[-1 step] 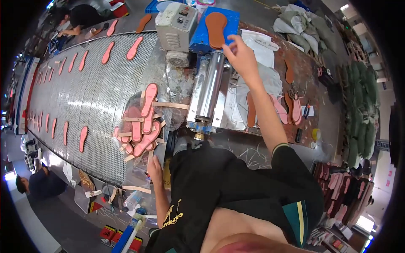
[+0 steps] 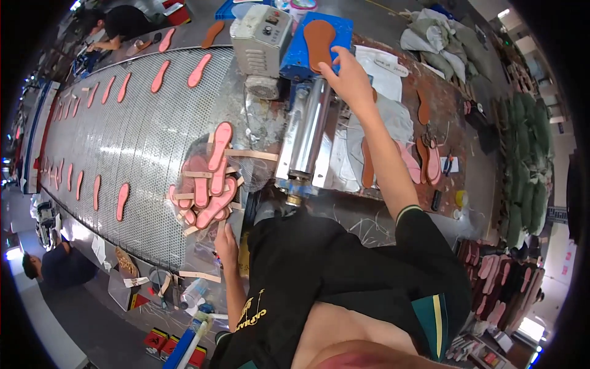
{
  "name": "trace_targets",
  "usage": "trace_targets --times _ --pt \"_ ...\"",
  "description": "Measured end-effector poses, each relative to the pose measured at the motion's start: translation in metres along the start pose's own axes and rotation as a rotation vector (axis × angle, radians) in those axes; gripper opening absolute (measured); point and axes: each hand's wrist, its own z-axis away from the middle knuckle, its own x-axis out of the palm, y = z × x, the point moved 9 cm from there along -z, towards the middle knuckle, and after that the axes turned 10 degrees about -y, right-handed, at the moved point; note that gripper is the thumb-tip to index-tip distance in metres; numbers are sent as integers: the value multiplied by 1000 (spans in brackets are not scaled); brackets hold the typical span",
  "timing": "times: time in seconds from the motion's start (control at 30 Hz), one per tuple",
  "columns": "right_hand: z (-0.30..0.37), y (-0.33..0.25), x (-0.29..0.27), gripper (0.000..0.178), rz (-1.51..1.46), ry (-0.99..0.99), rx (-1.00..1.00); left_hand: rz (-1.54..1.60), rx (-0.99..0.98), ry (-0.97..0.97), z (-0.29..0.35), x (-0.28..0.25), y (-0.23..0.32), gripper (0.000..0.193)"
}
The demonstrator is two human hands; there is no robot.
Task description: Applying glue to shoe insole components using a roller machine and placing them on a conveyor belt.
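Observation:
A brown shoe sole [image 2: 319, 42] lies flat on top of the blue machine housing [image 2: 345, 31]. At its near end is my right hand [image 2: 349, 77], thumb and forefinger apart at the sole's edge; whether they press on it is hard to see. My left hand [image 2: 227, 247] is low beside a pile of pink insoles with pale straps [image 2: 212, 206]. Its fingers look stretched out, close to a strap end at the pile's near side. Below the housing, a shiny metal roller [image 2: 308, 132] runs toward me.
A mesh conveyor [image 2: 141, 138] carrying rows of pink insoles extends left. A grey control box [image 2: 261, 40] stands beside the housing. Brown soles [image 2: 423, 107], cloths and pliers [image 2: 449, 163] lie on the right-hand table. Two other people [image 2: 126, 26] are at the left.
My right hand has shifted slightly left, closer against the brown sole. The whole view has shifted a little; my left hand stays by the pile.

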Motion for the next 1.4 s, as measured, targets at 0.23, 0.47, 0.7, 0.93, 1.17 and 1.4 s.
trace_targets --times 0.23,0.47,0.7,0.93,1.17,1.4 --pt "-48 17 47 62 736 -107 232 389 207 -89 -62 -18 29 40" --pt "-20 33 -16 34 -62 244 42 293 170 -348 -142 -19 48 40" --pt "139 131 -74 24 -892 593 375 101 451 -442 -221 -13 130 19" --pt "232 172 -8 27 -899 463 548 92 735 -684 -205 48 298 55" --pt "220 135 57 38 -995 156 581 -251 1149 -920 -145 90 347 90" --pt "326 184 131 38 -920 -4 957 -434 1092 -674 -144 53 344 73"
